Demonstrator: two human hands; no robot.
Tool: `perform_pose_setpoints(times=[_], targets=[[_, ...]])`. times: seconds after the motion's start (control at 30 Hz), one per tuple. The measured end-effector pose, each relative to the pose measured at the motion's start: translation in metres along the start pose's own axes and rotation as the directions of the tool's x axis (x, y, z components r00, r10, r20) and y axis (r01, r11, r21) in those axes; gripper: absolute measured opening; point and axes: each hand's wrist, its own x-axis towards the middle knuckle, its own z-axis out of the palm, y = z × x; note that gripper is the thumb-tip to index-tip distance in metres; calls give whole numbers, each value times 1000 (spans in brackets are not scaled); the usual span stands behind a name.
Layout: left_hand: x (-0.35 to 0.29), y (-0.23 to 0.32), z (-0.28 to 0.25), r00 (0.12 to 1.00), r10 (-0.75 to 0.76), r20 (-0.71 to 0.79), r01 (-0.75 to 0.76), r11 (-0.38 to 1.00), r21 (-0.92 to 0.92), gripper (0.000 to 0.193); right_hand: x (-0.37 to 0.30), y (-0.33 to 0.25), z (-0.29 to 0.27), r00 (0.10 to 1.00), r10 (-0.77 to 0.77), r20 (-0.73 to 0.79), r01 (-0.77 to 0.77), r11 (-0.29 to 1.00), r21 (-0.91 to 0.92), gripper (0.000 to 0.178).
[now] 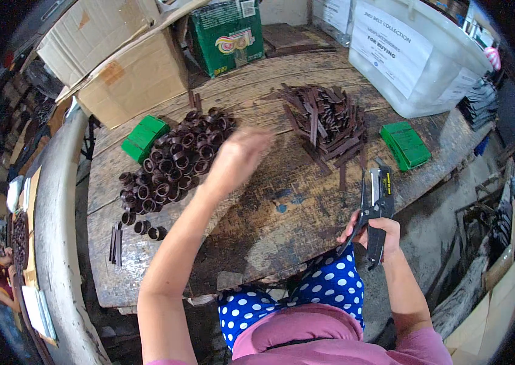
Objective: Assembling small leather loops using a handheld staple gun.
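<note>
My right hand [379, 234] is closed around the handles of a black plier stapler [381, 191] at the table's near right edge, its jaw end pointing away from me. My left hand [242, 158] is above the middle of the table, just right of a heap of dark brown leather loops [178, 152]. Motion smears its fingers, so whether it holds anything does not show. Right of that hand and farther back lies a pile of dark brown flat leather strips [330, 121]. A few loops [142, 227] stand apart at the heap's near side.
Small green boxes flank the piles, one on the left [145, 139] and another on the right [405, 145]. Thin dark strips [115, 243] lie at the near left. Along the back stand cardboard boxes [130, 79], a green carton [227, 36] and a translucent plastic bin [415, 61]. The wooden tabletop [257, 213] looks worn.
</note>
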Motion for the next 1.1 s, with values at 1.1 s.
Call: perform_pose_setpoints(times=[1.1], targets=[[21,-5,66,946,-196,257,247,952,-183,19,0,8,-5,999,2,-37,2,996,94,39]])
